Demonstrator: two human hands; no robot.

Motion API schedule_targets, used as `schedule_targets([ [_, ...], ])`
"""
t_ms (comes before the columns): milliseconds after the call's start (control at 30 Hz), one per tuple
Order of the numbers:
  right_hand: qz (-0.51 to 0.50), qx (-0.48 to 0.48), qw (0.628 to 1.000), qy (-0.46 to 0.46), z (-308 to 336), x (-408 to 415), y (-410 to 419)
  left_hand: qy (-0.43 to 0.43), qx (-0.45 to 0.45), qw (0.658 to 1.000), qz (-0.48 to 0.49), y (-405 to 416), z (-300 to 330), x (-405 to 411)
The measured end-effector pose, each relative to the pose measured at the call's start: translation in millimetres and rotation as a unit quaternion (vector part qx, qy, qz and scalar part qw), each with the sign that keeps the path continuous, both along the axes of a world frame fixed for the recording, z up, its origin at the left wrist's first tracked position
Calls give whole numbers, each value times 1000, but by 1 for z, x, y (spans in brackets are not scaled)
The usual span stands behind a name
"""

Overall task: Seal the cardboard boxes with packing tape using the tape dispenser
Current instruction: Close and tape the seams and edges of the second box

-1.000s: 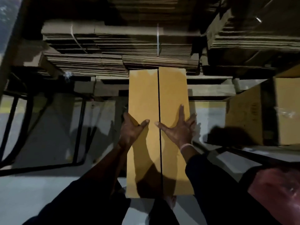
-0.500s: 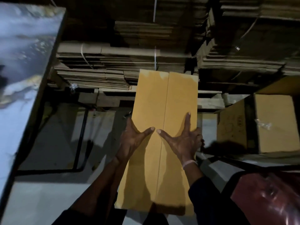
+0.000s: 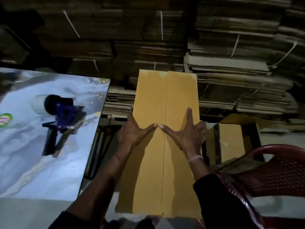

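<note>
Stacked, strapped bundles of flattened brown corrugated cardboard (image 3: pixel 231 68) fill the dim background wall to wall. Item, centre: one long yellow-brown cardboard box (image 3: pixel 166 100), its two top flaps folded shut and meeting in a straight, untaped seam that runs away from me. Item: my left hand (image 3: pixel 132 136), spread flat, thumb stretched toward the seam, palm pressing the left flap at the box's left edge. Item: my right hand (image 3: pixel 184 138), likewise spread, index finger straight along the right flap, thumb tip almost meeting the left thumb at the seam. My fingers on both hands are straight and grip nothing; they only press the flaps down. Item, left: marble-patterned white and grey bench (image 3: pixel 49 171), beside the box. Item, on the bench: blue and black handheld tape dispenser (image 3: pixel 61 119) with a roll of clear tape, lying on its side, well apart from both hands. Item, right: red perforated plastic chair (image 3: pixel 272 176). Item, behind the chair: second open brown cardboard carton (image 3: pixel 231 142).
</note>
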State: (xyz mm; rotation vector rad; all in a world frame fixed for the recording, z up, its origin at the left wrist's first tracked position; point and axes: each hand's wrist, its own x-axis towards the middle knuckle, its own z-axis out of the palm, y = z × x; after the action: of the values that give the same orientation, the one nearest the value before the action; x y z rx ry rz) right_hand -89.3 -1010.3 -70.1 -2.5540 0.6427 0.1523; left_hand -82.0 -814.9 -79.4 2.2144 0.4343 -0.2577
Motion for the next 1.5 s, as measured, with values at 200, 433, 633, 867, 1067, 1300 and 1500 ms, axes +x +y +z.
schedule_targets([
  [200,8,-6,999,-37,97,-33,29,-65,12,998,-17,33,96,-30],
  [433,5,-32,997,-68,182,-78,107,-127,66,989,-38,114,177,-70],
  [633,31,-14,994,-105,225,-115,205,-154,86,984,-17,214,221,-109],
  [867,67,-6,990,-126,252,-124,315,-171,110,979,25,326,252,-135],
  [1067,117,17,983,-140,265,-95,390,-163,123,978,51,410,266,-115],
  [1300,158,35,976,-144,264,-34,474,-146,120,976,109,494,270,-74],
  [1500,198,58,971,-123,252,-2,539,-98,172,971,135,558,267,-51],
])
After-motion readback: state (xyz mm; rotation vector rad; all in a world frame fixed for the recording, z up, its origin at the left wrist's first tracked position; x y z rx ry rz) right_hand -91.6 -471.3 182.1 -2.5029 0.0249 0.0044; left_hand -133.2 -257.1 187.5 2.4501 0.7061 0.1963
